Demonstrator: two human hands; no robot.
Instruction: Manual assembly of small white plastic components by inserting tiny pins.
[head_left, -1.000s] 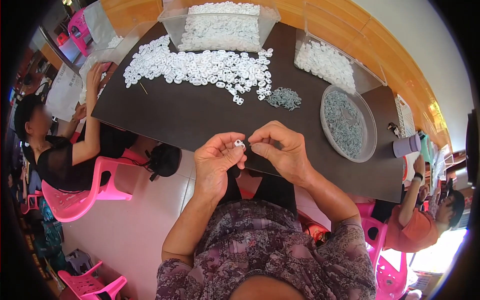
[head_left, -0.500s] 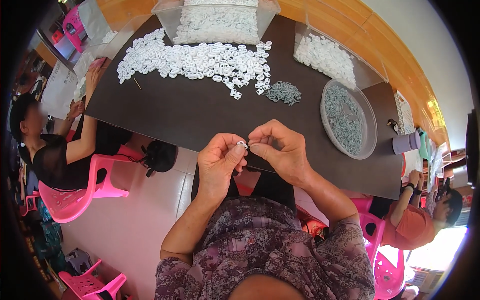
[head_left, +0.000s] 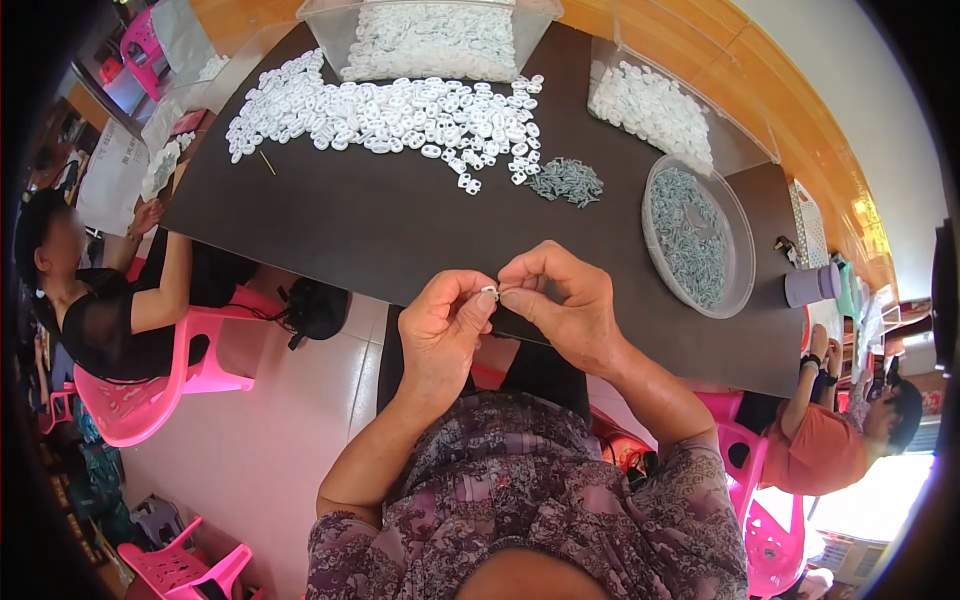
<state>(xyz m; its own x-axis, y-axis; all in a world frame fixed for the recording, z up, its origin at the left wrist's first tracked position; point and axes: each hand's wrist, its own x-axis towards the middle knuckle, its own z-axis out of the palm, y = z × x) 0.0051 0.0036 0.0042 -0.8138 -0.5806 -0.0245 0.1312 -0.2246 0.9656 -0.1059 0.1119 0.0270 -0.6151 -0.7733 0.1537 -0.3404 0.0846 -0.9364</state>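
My left hand (head_left: 438, 325) pinches a small white plastic piece (head_left: 489, 290) between thumb and fingers, just off the table's near edge. My right hand (head_left: 568, 308) meets it there, thumb and forefinger pressed together against the piece's right side. Whatever those right fingertips hold is too small and covered to make out. Beyond both hands, many white oval pieces with holes (head_left: 400, 115) lie spread over the dark table (head_left: 370, 220). A small heap of thin grey screw-like parts (head_left: 566, 182) lies to their right.
A round clear tub (head_left: 738, 285) of grey parts stands at the right. Clear bins of white pieces (head_left: 430, 45) (head_left: 650, 110) stand at the back. A thin stick (head_left: 268, 163) lies at left; a purple cup (head_left: 812, 286) stands far right. People sit on both sides.
My right fingertips have closed in on the white piece, which now shows less between the hands. The view has shifted slightly. At left, the co-worker's raised hand has come down.
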